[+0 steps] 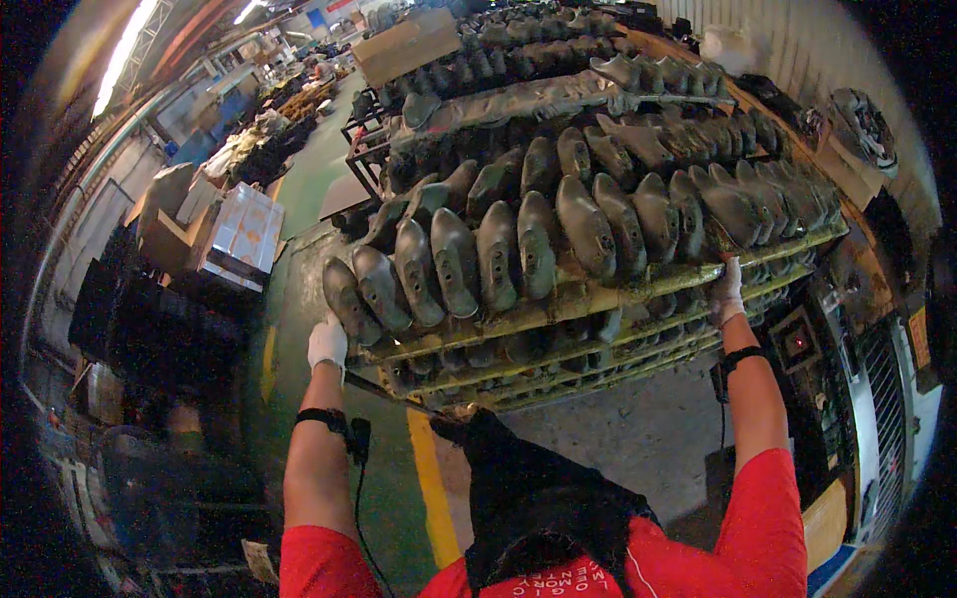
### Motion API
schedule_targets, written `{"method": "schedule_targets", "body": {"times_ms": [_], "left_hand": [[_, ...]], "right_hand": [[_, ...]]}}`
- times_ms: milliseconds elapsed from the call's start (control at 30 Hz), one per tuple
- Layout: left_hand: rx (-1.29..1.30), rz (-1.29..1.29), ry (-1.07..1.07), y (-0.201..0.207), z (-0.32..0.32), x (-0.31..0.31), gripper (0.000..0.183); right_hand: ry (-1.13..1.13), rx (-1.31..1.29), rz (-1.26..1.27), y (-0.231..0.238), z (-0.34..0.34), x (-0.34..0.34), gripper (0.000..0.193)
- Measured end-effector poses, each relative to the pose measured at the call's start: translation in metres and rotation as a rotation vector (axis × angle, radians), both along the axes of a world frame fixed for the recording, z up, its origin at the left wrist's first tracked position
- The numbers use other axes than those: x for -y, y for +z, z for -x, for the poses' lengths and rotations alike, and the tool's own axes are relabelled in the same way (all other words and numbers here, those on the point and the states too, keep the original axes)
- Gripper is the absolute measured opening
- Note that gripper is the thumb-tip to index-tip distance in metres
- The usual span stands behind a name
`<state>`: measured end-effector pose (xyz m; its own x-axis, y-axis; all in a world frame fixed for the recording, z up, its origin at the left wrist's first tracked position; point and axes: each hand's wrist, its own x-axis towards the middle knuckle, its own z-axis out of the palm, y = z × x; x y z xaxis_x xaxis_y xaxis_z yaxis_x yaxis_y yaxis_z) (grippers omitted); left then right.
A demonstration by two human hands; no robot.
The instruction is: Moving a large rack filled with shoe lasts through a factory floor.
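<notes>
Both arms reach out to a tiered rack (558, 308) loaded with dark grey shoe lasts (454, 261). My left hand (327, 342), in a white glove, is closed at the rack's near left corner, beside the outermost last. On the right, my gloved right hand (730, 289) grips the front edge of the top shelf, below the row of lasts. The lasts stand close together in rows, tilted, with holes showing in several of them. More lasts fill the lower tiers, partly hidden by the shelf edges. Parts of the fingers on both hands are hidden.
Beyond stand more racks of lasts, with a cardboard box (407, 46) at the back. To the left, cartons (239, 234) border a green floor with a yellow line (431, 488). Machinery with a grille (882, 429) stands close on the right. My black-clad leg (518, 463) extends toward the rack's base.
</notes>
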<state>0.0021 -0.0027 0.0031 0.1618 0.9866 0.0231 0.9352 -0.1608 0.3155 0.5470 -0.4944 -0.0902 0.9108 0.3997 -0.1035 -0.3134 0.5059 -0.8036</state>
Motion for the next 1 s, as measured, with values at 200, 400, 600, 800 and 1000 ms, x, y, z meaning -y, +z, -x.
{"method": "schedule_targets", "body": {"times_ms": [200,400,600,800,1000], "left_hand": [[-0.011,0.005,-0.005,0.000,0.001,-0.001,0.066],[-0.002,-0.008,0.006,0.003,-0.002,0.003,0.064],[0.019,0.004,0.025,0.003,-0.002,0.002,0.063],[0.007,-0.005,0.026,-0.003,0.000,-0.005,0.064],[-0.007,-0.012,0.011,-0.007,0.001,-0.008,0.064]], "right_hand": [[0.032,0.014,0.149,-0.014,-0.027,0.002,0.054],[0.054,0.012,-0.064,-0.003,-0.003,0.001,0.058],[0.049,-0.012,-0.049,-0.004,-0.009,0.000,0.055],[0.062,0.017,-0.064,-0.011,-0.018,0.000,0.051],[0.054,0.005,-0.057,-0.006,-0.015,-0.001,0.046]]}}
